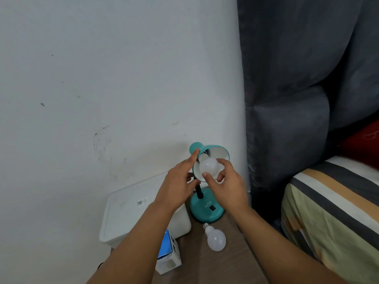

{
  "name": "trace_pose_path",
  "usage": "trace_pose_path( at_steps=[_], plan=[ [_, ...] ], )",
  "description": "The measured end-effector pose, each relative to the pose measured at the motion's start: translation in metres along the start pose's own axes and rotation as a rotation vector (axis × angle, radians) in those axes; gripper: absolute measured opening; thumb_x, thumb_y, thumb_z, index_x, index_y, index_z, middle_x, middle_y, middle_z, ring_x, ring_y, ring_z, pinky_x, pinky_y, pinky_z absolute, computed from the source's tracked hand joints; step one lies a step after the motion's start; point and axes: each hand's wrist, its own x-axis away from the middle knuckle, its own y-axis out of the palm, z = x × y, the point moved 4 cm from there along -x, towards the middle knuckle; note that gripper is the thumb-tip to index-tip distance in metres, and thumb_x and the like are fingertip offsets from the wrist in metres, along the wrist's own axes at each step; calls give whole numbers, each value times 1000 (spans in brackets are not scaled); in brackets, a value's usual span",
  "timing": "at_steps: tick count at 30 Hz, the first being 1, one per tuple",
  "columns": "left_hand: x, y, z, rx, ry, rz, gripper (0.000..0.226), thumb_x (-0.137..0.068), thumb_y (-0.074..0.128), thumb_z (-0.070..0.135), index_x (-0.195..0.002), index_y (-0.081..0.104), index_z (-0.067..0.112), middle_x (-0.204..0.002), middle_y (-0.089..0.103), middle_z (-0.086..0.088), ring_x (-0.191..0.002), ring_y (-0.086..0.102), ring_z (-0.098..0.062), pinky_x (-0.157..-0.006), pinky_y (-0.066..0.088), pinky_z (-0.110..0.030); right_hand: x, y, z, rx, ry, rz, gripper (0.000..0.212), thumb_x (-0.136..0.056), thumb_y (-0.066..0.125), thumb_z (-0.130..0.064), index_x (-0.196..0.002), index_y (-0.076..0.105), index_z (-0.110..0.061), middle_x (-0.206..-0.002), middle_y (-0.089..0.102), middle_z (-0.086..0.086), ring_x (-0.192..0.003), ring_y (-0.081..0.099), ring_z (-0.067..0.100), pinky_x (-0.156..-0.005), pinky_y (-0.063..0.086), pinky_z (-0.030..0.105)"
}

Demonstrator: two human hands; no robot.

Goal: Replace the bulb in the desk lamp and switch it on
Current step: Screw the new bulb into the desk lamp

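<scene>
A teal desk lamp stands on the wooden table; its round base (207, 212) carries a black switch (213, 208). The shade (213, 149) tilts toward me. A white bulb (208, 166) sits in the shade's mouth. My right hand (224, 184) grips this bulb with thumb and fingertips. My left hand (180, 181) holds the shade's left rim, index finger along its outside. A second white bulb (215, 238) lies loose on the table in front of the base, screw cap pointing toward the lamp.
A white lidded plastic box (131, 214) sits left of the lamp against the wall. A blue and white bulb carton (169, 253) lies beside my left forearm. A grey curtain (297, 99) hangs right of the lamp; a striped bed (332, 212) is at the far right.
</scene>
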Motion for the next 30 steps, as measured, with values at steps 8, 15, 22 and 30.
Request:
trace_pose_path(
  at_steps=[8, 15, 22, 30],
  plan=[
    [1, 0, 2, -23, 4, 4, 92, -88, 74, 13, -149, 19, 54, -133, 57, 7, -100, 65, -8, -94, 52, -19, -2, -4, -8, -6, 9, -32, 68, -82, 57, -65, -138, 37, -32, -90, 60, -9, -89, 61, 14, -74, 53, 33],
    [1, -1, 3, -4, 7, 3, 91, -87, 73, 10, -149, 22, 52, -129, 59, 7, -98, 66, -7, -93, 51, -18, -5, 0, -8, 36, 6, -57, 57, -88, 51, -64, -129, 50, -25, -97, 66, -6, -85, 61, 13, -67, 47, 28],
    [1, -1, 4, 2, -3, 12, 89, -88, 73, 11, -149, 22, 51, -133, 58, 6, -101, 66, -9, -97, 53, -27, -4, -5, -11, 66, -18, -61, 69, -79, 63, -64, -134, 39, -30, -93, 63, -8, -87, 62, 15, -70, 53, 34],
    [2, -1, 4, 8, -11, 10, 89, -88, 72, 9, -149, 23, 51, -130, 58, 7, -99, 67, -8, -94, 52, -20, -8, -2, -6, 78, -12, -72, 63, -83, 58, -66, -131, 50, -26, -98, 67, 0, -85, 63, 15, -62, 42, 24]
  ],
)
